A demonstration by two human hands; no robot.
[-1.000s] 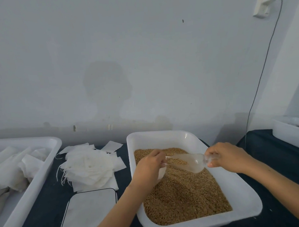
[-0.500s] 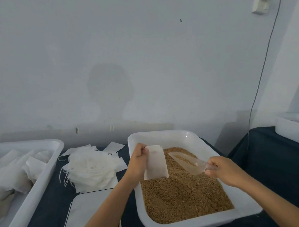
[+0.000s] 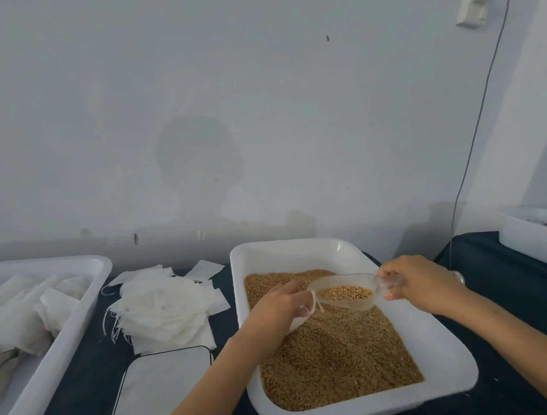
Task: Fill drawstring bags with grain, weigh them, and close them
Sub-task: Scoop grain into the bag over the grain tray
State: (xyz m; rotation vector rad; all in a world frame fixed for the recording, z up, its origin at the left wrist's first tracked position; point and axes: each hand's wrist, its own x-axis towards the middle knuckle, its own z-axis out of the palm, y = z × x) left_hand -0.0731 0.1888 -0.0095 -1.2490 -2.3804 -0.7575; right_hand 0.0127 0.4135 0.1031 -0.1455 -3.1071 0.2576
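The small white drawstring bag point(image 3: 303, 312) hangs over the grain, just inside the left edge of the big white tub point(image 3: 454, 365), and most of it is hidden behind the left hand point(image 3: 278, 313) that grips it by the mouth, fingers curled round the cloth. Right against the bag's opening sits the lip of a clear plastic scoop point(image 3: 345, 292), held roughly level and carrying a small heap of golden grain point(image 3: 345, 293) in its bowl. The right hand point(image 3: 421, 284) pinches the scoop by its handle end, fingers and thumb closed on it, the wrist reaching in over the tub's far right rim.

Below both hands the tub is filled with a deep bed of brown grain point(image 3: 338, 361), its surface uneven (a shallow hollow shows just under the left wrist). The tub rests on a dark tabletop point(image 3: 82, 372).

To the left of the tub lies a loose stack of flat white bags point(image 3: 164, 309), strings trailing off its left side, with a few stray ones fanned out behind. In front of that stack, near the bottom edge, is a flat white plate with a thin dark border point(image 3: 161, 391); I cannot tell from here whether it is the scale. Farther left stands another white tub point(image 3: 68, 341) holding crumpled white bags point(image 3: 17, 319). At the far right a third white bin point(image 3: 530, 240) sits on a separate dark surface, and a thin cable point(image 3: 478, 120) runs down the pale wall from a white plug point(image 3: 473, 5) up high.
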